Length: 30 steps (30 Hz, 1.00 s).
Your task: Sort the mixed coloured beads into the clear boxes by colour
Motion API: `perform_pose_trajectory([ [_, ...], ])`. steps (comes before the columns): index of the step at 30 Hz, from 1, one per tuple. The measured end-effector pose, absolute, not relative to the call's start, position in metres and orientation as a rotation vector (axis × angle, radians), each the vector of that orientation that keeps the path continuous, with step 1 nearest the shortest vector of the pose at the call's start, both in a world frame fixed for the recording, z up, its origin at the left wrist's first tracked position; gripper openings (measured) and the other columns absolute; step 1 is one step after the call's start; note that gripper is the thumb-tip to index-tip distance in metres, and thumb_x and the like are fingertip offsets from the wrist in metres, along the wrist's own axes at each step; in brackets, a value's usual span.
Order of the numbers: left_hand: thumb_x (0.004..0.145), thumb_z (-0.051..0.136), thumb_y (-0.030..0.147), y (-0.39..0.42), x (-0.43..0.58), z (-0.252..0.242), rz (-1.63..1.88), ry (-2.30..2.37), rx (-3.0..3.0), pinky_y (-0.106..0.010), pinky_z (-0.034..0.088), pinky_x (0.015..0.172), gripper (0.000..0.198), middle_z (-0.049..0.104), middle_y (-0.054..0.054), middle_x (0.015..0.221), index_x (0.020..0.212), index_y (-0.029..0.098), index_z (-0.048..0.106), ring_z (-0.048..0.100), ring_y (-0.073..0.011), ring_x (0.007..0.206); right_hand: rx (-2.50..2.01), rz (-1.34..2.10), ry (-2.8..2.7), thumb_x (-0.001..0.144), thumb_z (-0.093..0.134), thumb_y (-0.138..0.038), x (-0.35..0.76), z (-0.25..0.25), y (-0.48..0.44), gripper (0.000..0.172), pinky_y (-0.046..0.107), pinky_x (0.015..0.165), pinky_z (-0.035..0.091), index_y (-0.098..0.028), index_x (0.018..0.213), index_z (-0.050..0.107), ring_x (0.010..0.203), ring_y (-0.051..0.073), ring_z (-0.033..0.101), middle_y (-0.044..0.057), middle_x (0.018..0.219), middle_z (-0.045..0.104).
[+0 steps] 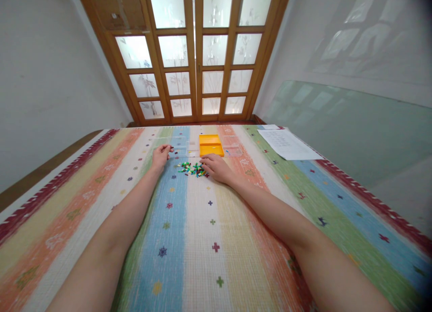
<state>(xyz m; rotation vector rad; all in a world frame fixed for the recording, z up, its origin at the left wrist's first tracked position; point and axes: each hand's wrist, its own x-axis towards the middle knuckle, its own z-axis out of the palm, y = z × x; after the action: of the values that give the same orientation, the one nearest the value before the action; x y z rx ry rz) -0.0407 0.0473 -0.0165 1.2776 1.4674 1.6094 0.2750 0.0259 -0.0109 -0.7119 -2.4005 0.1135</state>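
Note:
A loose pile of small building bricks (191,169), mostly green with white, yellow and dark red ones, lies on the striped tablecloth. My left hand (161,156) is closed in a pinch beyond the pile's left side, with a tiny dark brick (172,147) at its fingertips. At the right edge of the pile rests my right hand (215,167), its fingers bent over the bricks and its thumb apart from them. Behind the pile stands a yellow box (211,140) with two sections. Clear plastic trays (232,151) flank it, a few small pieces inside.
A striped tablecloth (199,258) covers the table under both forearms. Printed white sheets (286,144) lie toward the far right edge. A glass sheet (337,123) leans by the right wall, and wooden doors (199,55) with glass panes stand beyond the table.

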Motion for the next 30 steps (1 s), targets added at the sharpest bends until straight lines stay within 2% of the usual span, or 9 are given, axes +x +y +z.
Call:
perform_pose_trajectory([
  [5,0.083,0.067,0.042,0.045,-0.04,-0.019,1.529,1.478,1.3,-0.021,0.036,0.046,0.052,0.077,-0.009,0.108,0.128,0.017,0.064,0.044,-0.0057,0.047,-0.502,0.185,-2.576,0.107,0.049,-0.036,0.26,-0.001,0.005,0.033,0.043,0.108,0.045,-0.027,0.131,0.07,0.123,0.024,0.061,0.008,0.13,0.07],
  [7,0.085,0.065,0.041,0.045,-0.04,-0.022,1.517,1.477,1.337,-0.021,0.037,0.047,0.053,0.077,-0.01,0.112,0.133,0.018,0.062,0.045,-0.0055,0.047,-0.448,0.172,-2.63,0.107,0.051,-0.036,0.256,-0.001,-0.001,0.034,0.045,0.112,0.042,-0.028,0.135,0.068,0.128,0.024,0.058,0.008,0.135,0.069],
  [16,0.089,0.062,0.036,0.048,-0.034,-0.032,1.415,1.544,1.528,-0.022,0.045,0.054,0.034,0.077,-0.008,0.103,0.115,0.017,0.071,0.056,-0.0094,0.057,-0.476,-0.005,-2.787,0.108,0.048,-0.037,0.246,-0.005,-0.009,0.042,0.051,0.12,0.03,-0.023,0.146,0.058,0.142,0.027,0.048,0.01,0.146,0.063],
  [22,0.09,0.058,0.033,0.048,-0.032,-0.034,1.365,1.558,1.645,-0.025,0.05,0.061,0.03,0.077,-0.007,0.097,0.111,0.017,0.073,0.064,-0.0143,0.068,-0.471,-0.049,-2.78,0.109,0.045,-0.032,0.245,-0.008,-0.007,0.041,0.05,0.122,0.027,-0.023,0.146,0.059,0.142,0.025,0.048,0.01,0.146,0.063],
  [30,0.092,0.057,0.03,0.046,-0.032,-0.032,1.332,1.595,1.657,-0.028,0.054,0.07,0.03,0.078,-0.006,0.097,0.113,0.017,0.073,0.065,-0.0148,0.07,-0.464,0.047,-2.74,0.11,0.043,-0.032,0.248,-0.011,-0.004,0.041,0.05,0.122,0.027,-0.022,0.147,0.058,0.14,0.024,0.051,0.012,0.146,0.062],
])
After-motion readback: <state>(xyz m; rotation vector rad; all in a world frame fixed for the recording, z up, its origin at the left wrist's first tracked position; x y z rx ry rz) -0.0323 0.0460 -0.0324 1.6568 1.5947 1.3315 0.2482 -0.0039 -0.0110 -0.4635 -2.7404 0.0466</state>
